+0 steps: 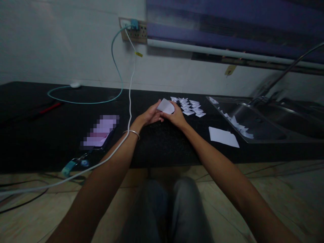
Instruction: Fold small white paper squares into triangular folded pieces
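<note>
Between my two hands, just above the dark countertop (162, 145), is a small piece of white paper (166, 106), seemingly folded at one corner. My left hand (152, 114) grips its left side, with some fingers curled beneath. On the right edge, my right hand (177, 116) pinches the same paper with the thumb in front. Several folded white paper boats (187, 107) stand in rows just right of my hands. A stack of flat white paper sheets (223, 136) lies farther right, near the counter's front.
More folded papers (236, 123) line the edge of a metal sink (265, 125) at right. A phone (101, 132) with a keyring tag (68, 168) lies at left. A white cable (130, 101) hangs from the wall socket (134, 32) across my left wrist. A teal cable (83, 102) curves behind.
</note>
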Motion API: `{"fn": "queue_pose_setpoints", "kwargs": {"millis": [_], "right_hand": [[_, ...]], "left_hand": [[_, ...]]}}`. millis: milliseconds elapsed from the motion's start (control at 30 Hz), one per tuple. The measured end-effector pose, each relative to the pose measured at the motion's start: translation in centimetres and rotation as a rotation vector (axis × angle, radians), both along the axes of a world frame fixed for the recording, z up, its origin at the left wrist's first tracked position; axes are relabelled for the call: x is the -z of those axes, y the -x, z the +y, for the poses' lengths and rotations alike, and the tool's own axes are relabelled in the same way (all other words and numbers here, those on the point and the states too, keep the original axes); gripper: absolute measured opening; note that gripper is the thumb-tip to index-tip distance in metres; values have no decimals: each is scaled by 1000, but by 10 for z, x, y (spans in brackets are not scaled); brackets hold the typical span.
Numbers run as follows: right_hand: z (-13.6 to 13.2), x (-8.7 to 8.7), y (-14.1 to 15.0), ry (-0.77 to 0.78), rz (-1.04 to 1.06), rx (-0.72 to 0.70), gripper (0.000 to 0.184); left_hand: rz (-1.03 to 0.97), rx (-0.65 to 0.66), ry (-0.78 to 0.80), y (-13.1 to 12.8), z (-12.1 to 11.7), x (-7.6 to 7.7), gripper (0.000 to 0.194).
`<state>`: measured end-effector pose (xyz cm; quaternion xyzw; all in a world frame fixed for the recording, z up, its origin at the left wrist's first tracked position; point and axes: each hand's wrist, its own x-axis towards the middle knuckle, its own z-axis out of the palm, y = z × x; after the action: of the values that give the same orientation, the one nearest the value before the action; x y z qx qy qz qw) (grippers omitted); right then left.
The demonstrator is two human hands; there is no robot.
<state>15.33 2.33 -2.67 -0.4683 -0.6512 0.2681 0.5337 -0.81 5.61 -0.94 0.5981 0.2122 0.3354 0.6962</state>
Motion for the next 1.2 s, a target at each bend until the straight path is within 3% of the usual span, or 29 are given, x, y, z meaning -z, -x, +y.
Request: {"fn": "queue_pose_setpoints", "kwargs": {"millis": [333,600,767,867,1000,1200], "right_hand": [[-9,-10,-2,21,-11,-13,41],[-5,-2,-1,-76,-93,123,43],[-2,1,1,-53,-2,181,40],[1,-2,-2,87,169,82,47],[-1,-11,-9,245,388,-16,28],[-11,-13,-12,297,310,-101,43]], "left_hand": [[-55,-5,109,-4,-5,-1,54],[-51,30,118,-8,-2,6,51],[-11,-13,5,-11,-3,9,40],[38,-110,-111,-13,-4,6,40],[144,-284,-334,-13,1,5,50],[237,-374,-563,-10,2,5,60]]}}
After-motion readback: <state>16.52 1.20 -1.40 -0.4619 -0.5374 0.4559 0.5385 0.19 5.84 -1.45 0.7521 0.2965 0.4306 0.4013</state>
